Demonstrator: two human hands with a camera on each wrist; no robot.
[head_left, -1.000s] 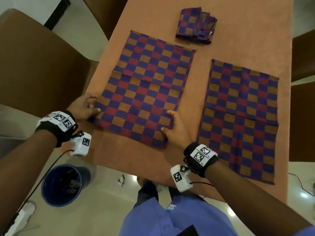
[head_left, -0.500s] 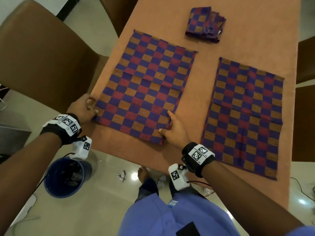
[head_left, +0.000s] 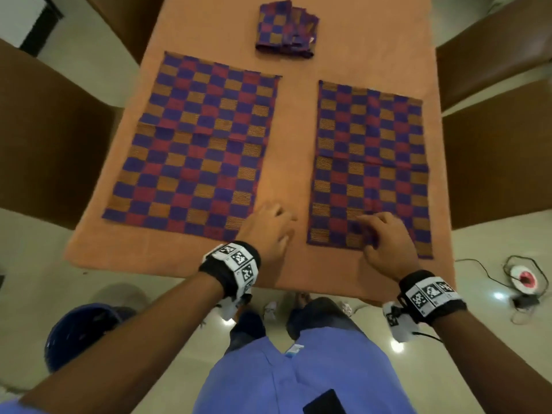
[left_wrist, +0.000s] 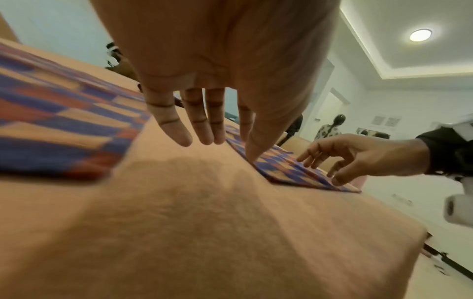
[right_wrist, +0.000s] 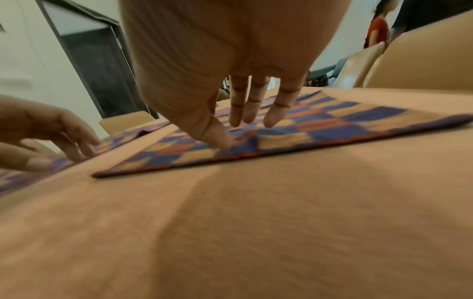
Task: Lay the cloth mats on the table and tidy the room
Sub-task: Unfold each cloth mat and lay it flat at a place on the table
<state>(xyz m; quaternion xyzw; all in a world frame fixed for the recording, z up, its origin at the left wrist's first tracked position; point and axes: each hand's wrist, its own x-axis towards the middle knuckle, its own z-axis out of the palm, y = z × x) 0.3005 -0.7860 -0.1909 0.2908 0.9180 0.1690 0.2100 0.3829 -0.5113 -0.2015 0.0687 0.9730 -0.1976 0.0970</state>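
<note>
Reaching over the near edge of the counter (head_left: 179, 258), both hands hang with fingers loosely spread and grip nothing. The right hand (head_left: 385, 243) is above the near edge of the right mat (head_left: 370, 162); in the right wrist view its thumb tip touches the checked cloth close to that edge, while its fingers (right_wrist: 279, 107) stay just clear of the weave. The left hand (head_left: 268, 228) hovers over the bare strip of counter between the two mats, just left of the right mat; whether its thumb touches that mat's edge cannot be told. The left mat (head_left: 197, 153) lies flat and unfolded on the other side of the strip, beside the right mat and apart from it. Beyond the right mat, toward the far end of the counter, a folded stack of mats (head_left: 285, 28) sits on its own. Brown chairs (head_left: 495, 52) stand along both long sides of the counter. On the floor, well left of the right mat and below the counter edge, stands a blue bin (head_left: 80, 333); a coiled cable (head_left: 522, 279) lies off to the right.
</note>
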